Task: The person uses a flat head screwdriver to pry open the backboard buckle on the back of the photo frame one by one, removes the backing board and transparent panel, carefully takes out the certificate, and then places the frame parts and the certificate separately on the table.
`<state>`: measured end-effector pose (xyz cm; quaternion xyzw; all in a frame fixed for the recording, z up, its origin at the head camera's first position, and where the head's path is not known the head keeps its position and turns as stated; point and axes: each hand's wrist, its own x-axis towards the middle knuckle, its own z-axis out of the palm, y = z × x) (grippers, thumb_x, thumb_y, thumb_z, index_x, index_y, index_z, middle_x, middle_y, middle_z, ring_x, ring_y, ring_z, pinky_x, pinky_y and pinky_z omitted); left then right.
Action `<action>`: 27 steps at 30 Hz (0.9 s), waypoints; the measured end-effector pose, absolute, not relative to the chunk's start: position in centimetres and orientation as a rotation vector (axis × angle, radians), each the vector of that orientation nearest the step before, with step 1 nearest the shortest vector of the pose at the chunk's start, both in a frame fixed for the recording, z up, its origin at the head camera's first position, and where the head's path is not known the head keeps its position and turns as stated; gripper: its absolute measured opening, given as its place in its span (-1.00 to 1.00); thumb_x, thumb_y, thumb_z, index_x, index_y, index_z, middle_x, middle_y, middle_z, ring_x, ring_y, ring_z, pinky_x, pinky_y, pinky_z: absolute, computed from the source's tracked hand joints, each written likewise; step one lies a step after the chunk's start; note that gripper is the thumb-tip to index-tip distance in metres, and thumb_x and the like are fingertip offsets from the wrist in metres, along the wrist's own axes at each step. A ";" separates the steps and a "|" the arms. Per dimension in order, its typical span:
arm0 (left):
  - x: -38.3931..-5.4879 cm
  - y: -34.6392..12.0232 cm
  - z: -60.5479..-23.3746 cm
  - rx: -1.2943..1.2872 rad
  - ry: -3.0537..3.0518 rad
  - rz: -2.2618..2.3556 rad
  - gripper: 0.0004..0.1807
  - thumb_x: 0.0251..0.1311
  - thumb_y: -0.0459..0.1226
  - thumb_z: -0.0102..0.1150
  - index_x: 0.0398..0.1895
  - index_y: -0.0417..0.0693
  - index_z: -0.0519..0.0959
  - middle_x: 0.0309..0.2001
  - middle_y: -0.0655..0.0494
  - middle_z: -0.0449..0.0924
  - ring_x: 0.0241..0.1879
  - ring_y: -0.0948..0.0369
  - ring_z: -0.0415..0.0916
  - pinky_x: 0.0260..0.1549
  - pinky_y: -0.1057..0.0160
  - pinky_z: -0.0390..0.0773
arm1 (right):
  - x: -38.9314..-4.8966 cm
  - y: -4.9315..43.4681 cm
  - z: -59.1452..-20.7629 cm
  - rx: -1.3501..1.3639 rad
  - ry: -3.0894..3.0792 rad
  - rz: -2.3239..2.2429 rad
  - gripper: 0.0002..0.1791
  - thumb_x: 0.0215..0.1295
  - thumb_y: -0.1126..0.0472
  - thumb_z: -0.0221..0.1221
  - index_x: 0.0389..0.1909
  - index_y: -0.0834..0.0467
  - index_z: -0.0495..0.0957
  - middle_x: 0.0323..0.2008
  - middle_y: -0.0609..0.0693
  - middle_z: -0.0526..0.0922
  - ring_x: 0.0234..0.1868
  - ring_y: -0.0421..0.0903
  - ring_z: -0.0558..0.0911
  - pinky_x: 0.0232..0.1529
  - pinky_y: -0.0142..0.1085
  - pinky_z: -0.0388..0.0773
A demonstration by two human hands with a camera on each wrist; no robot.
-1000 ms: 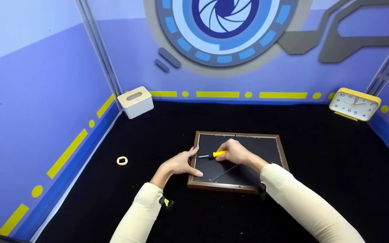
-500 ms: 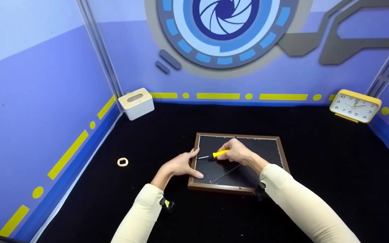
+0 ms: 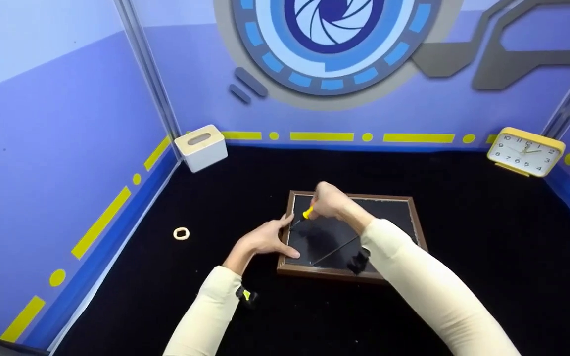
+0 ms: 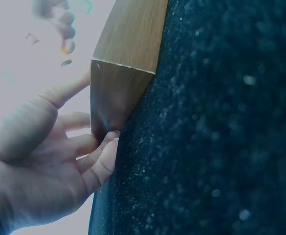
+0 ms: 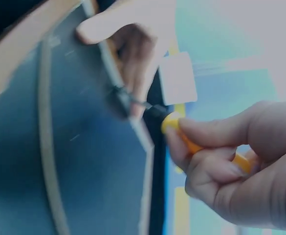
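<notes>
A brown wooden picture frame (image 3: 334, 272) lies face down, showing its black backing board (image 3: 322, 244). At its left side my left hand (image 3: 262, 240) grips the rim, thumb over the backing. In the left wrist view, the fingers bend against the outer side of the wooden rim (image 4: 118, 93). My right hand (image 3: 330, 201) holds a screwdriver (image 3: 307, 213) by its yellow handle, slanting down to the left. Its tip is at the inner left edge of the frame, beside my left fingers. The right wrist view shows thumb and fingers wrapped round the yellow handle (image 5: 170, 123).
A thin strip (image 3: 334, 250) runs diagonally across the backing. On the black cloth to the left lies a small pale ring (image 3: 175, 234). A tissue box (image 3: 206, 153) stands at the back left, a yellow alarm clock (image 3: 525, 153) at the back right. Walls enclose three sides.
My right hand has risen and moved a little left, tilting the screwdriver from nearly flat to steeper, its tip still at the left edge. My left hand keeps its place on the frame.
</notes>
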<state>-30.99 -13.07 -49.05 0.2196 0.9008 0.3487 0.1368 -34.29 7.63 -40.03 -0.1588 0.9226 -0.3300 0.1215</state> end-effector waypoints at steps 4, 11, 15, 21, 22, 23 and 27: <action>-30.9 -12.9 -48.8 0.617 2.614 1.027 0.23 -0.14 0.02 0.62 0.56 -0.08 0.10 0.53 -0.20 -0.02 0.49 -0.01 0.02 0.40 0.10 0.17 | -34.2 5.2 -38.1 -0.502 2.766 -0.704 -0.75 -0.13 0.49 0.35 -0.61 0.20 0.45 -0.62 -0.06 0.42 -0.60 -0.13 0.37 -0.60 -0.34 0.36; -31.0 -12.6 -48.9 0.646 2.632 1.048 0.11 -0.20 0.01 0.65 0.44 -0.26 0.33 0.41 -0.18 0.31 0.34 0.04 0.33 0.28 0.15 0.36 | -33.9 1.8 -36.7 -0.548 2.739 -0.463 -0.89 0.09 0.51 0.12 -0.42 0.29 0.57 -0.66 -0.04 0.52 -0.67 -0.15 0.46 -0.66 -0.38 0.37; -31.0 -12.7 -49.0 0.658 2.662 1.033 -0.01 -0.23 0.01 0.67 0.31 -0.24 0.48 0.22 -0.17 0.53 0.14 0.05 0.52 0.14 0.15 0.48 | -33.9 0.9 -36.5 -0.582 2.745 -0.409 -0.87 0.16 0.49 0.09 -0.49 0.26 0.53 -0.72 -0.07 0.49 -0.69 -0.17 0.45 -0.67 -0.39 0.37; -31.1 -12.5 -48.7 0.622 2.659 1.017 0.09 -0.21 0.03 0.65 0.41 -0.23 0.38 0.35 -0.18 0.41 0.30 0.03 0.39 0.25 0.14 0.38 | -34.0 1.7 -36.3 -0.556 2.725 -0.403 -0.91 0.20 0.47 0.13 -0.34 0.30 0.59 -0.67 -0.05 0.49 -0.69 -0.17 0.40 -0.67 -0.36 0.33; -31.1 -12.5 -48.6 0.619 2.656 1.022 0.14 -0.20 0.03 0.65 0.46 -0.22 0.31 0.41 -0.19 0.31 0.36 0.03 0.30 0.30 0.14 0.33 | -34.0 2.2 -36.4 -0.557 2.731 -0.408 -0.92 0.17 0.46 0.17 -0.31 0.30 0.58 -0.63 -0.04 0.50 -0.67 -0.16 0.41 -0.64 -0.35 0.34; -31.1 -12.6 -48.6 0.619 2.649 1.026 0.17 -0.19 0.02 0.65 0.50 -0.19 0.25 0.46 -0.19 0.21 0.41 0.02 0.22 0.34 0.14 0.27 | -34.0 2.8 -36.5 -0.567 2.741 -0.420 -0.88 0.12 0.45 0.21 -0.30 0.31 0.57 -0.61 -0.04 0.52 -0.64 -0.15 0.43 -0.62 -0.34 0.36; -30.9 -12.9 -48.7 0.622 2.623 1.032 0.23 -0.16 -0.01 0.64 0.55 -0.13 0.11 0.52 -0.23 0.01 0.48 -0.01 0.04 0.40 0.12 0.15 | -34.1 5.6 -37.5 -0.627 2.762 -0.560 -0.89 -0.05 0.39 0.34 -0.47 0.33 0.62 -0.64 -0.05 0.56 -0.60 -0.15 0.42 -0.56 -0.34 0.38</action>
